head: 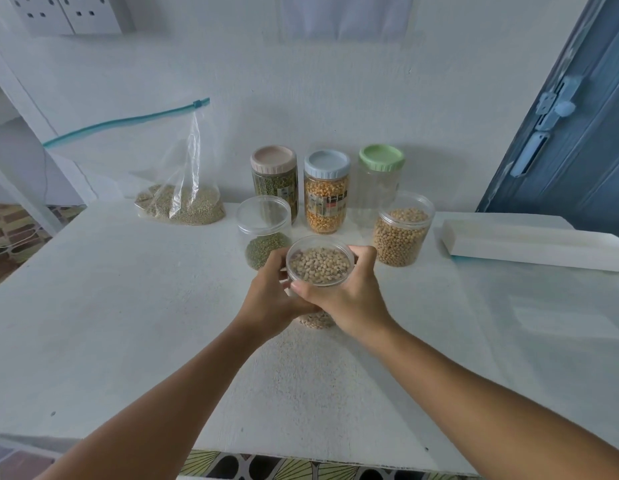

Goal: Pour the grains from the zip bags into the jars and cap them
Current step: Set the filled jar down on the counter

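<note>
A clear jar of pale beans stands at the middle of the white table, and a clear lid covers its mouth. My left hand grips the jar's left side. My right hand wraps around its right side and rim, thumb across the front. At the back left a zip bag with a teal zipper holds pale grain and leans against the wall.
Behind the held jar stand a clear jar of green grains, a clear jar of soybeans, a pink-capped jar, a blue-capped corn jar and an empty green-capped jar. A white box lies right.
</note>
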### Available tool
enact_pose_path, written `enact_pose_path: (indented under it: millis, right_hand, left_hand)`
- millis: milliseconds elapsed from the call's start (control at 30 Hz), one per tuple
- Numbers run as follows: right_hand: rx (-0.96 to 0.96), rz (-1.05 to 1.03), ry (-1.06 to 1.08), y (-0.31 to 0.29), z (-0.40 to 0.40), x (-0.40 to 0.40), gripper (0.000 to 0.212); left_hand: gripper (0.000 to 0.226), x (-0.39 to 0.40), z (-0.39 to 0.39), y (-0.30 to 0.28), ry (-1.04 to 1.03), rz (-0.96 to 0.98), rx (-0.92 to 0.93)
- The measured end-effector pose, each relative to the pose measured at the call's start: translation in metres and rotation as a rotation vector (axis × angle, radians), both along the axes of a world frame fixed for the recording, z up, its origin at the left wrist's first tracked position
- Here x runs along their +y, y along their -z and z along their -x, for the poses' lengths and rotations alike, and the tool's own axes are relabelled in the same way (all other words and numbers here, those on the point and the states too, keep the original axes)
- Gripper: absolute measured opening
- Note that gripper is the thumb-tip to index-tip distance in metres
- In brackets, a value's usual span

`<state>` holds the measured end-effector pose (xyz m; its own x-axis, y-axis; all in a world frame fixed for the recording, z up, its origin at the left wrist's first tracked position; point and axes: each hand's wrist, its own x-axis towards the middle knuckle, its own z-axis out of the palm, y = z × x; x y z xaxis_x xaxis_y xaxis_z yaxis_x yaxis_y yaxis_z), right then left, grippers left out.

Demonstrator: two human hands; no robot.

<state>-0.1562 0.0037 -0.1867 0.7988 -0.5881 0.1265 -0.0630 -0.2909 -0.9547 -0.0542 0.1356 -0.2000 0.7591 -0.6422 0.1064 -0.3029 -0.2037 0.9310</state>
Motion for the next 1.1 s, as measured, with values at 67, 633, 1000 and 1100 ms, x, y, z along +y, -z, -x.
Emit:
enact_pose_path:
  millis: [67,633,1000,1100]
  right_hand:
    - [0.005,-0.002,0.073,0.000,-0.002,0.010,0.100]
    - [0.194,0.112,-0.286,-0.034,0.018,-0.046,0.109]
    - [0.489,0.675,-0.170,-0.059,-0.007,-0.029,0.130]
    - [0.585,0.690,-0.299,-0.075,-0.003,-0.039,0.132]
  left_hand:
    - [0.091,-0.002,0.004,0.001,-0.018,0.028,-0.005]
    - [0.097,-0.002,-0.001,-0.004,0.047,-0.018,0.052]
    - [0.091,0.000,0.001,-0.006,0.026,-0.003,0.058]
    - [0.093,-0.001,-0.002,-0.006,0.047,-0.016,0.050]
